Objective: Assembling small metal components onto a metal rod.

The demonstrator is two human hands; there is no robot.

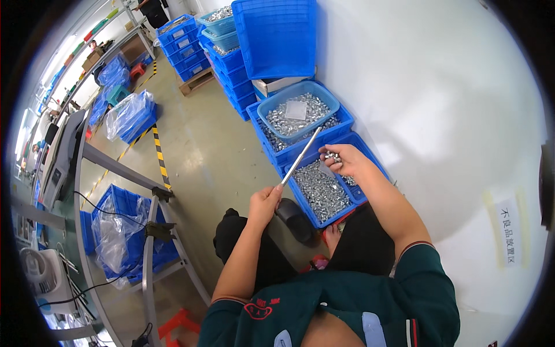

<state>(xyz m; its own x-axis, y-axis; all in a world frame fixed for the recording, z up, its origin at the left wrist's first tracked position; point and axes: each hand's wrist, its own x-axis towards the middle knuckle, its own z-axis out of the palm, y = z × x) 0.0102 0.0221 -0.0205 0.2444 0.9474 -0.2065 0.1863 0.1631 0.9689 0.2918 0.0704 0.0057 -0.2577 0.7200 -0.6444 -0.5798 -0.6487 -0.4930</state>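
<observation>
My left hand (265, 203) is closed round one end of a slim silvery metal rod (300, 156), which slants up and to the right. My right hand (346, 160), palm up with curled fingers, holds several small shiny metal parts (332, 156); their exact kind is too small to tell. It is over a blue bin (317, 224) filled with loose small metal parts (319, 188). Just beyond, a light blue basin (263, 109) of similar parts rests on another blue bin (345, 125). A translucent square piece (296, 110) lies on the parts in that basin.
Stacked blue crates (180, 46) stand at the back, and a large blue crate (276, 40) is propped upright against the wall. Metal-framed shelving (124, 173) is on my left, with plastic-covered blue crates (121, 231). A white wall (445, 115) borders the right side.
</observation>
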